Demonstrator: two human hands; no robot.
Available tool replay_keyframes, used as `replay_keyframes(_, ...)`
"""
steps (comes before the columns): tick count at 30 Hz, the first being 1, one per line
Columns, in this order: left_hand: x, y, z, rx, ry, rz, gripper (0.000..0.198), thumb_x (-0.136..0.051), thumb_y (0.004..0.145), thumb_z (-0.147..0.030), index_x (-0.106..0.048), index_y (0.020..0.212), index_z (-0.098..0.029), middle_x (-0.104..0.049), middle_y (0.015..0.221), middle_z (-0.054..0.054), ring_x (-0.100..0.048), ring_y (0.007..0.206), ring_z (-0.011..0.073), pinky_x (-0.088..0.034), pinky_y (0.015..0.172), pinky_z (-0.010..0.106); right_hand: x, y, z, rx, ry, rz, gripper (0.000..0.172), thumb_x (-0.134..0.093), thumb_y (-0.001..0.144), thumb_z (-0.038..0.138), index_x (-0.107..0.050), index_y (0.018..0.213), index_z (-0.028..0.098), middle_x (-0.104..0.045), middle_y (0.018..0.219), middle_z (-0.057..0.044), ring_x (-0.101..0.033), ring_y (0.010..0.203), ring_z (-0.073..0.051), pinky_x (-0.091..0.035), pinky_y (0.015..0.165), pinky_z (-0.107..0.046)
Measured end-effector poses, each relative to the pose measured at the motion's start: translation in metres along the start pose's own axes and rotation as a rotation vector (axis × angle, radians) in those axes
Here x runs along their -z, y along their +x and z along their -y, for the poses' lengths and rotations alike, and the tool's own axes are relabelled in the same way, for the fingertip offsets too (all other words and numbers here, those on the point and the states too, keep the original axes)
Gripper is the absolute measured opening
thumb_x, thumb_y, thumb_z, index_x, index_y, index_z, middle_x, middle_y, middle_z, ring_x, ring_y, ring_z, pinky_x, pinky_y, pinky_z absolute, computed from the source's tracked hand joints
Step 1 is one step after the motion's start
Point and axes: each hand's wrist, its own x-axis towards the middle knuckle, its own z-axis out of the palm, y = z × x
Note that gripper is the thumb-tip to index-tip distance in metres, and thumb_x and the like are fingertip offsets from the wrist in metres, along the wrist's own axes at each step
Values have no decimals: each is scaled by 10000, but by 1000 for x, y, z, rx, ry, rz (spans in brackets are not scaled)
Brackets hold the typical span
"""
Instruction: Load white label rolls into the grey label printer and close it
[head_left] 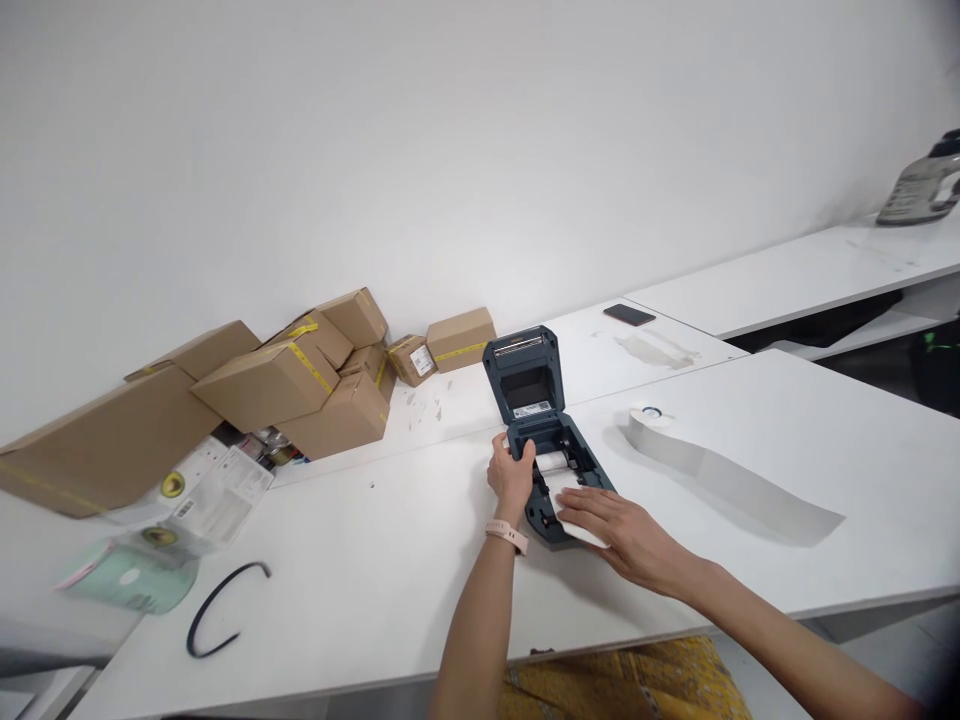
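A dark blue-grey label printer (592, 463) stands on the white table with its lid (525, 375) raised. Inside it sits a white paper roll (553, 461), whose strip comes forward over the printer's front. My left hand (512, 474) grips the printer's left edge, thumb over the rim and fingers outside. My right hand (619, 530) lies over the paper strip (581, 532) at the front, its fingers stretched and close together, thumb hidden beneath. To the right, a partly unrolled strip of white labels (712, 470) lies on the table.
Cardboard boxes (266, 380) are piled at the back left, with plastic packets and a green pouch (142, 577) nearer. A black curved band (206, 610) lies front left. A phone (629, 315) is at the back; a large bottle (919, 185) stands far right.
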Motion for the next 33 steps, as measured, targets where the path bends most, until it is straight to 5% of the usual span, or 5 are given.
replay_keyframes(15,2,0,1,-15,0,26,503,-532,858,-559,-486,1251,-248,-724,1036,69,-658,1002,267,-462,835,356,7,-5,0,22,-16,71,570,-592,768,124,-574,1315,282,-511,1442,-70,-469,1321,-279,-399,1072,-489)
replay_keyframes(20,2,-1,3,-15,-27,34,537,-528,855,-581,-475,1272,-247,-705,1104,79,-638,1058,264,-456,868,354,11,-8,5,46,2,59,432,-597,875,308,-588,1305,279,-524,1429,-86,-479,1315,-282,-408,1068,-491)
replay_keyframes(27,1,-1,6,14,-89,57,604,-559,824,-611,-477,1292,-238,-665,1200,104,-603,1138,259,-445,930,348,13,-18,18,122,65,60,494,-611,872,460,-575,1329,274,-532,1421,-96,-466,1331,-276,-376,1102,-470)
replay_keyframes(30,4,0,9,35,-163,63,605,-537,837,-613,-489,1290,-215,-659,1211,117,-610,1130,251,-448,947,347,20,-13,10,64,92,-70,439,-563,907,432,-580,1319,283,-569,1384,-86,-526,1272,-261,-422,1065,-445)
replay_keyframes(33,14,7,7,46,-222,42,578,-399,914,-596,-484,1311,-184,-621,1280,145,-603,1150,239,-453,967,346,40,13,-15,-165,178,-416,340,-438,971,385,-630,1235,288,-642,1279,-78,-573,1203,-248,-449,1030,-451)
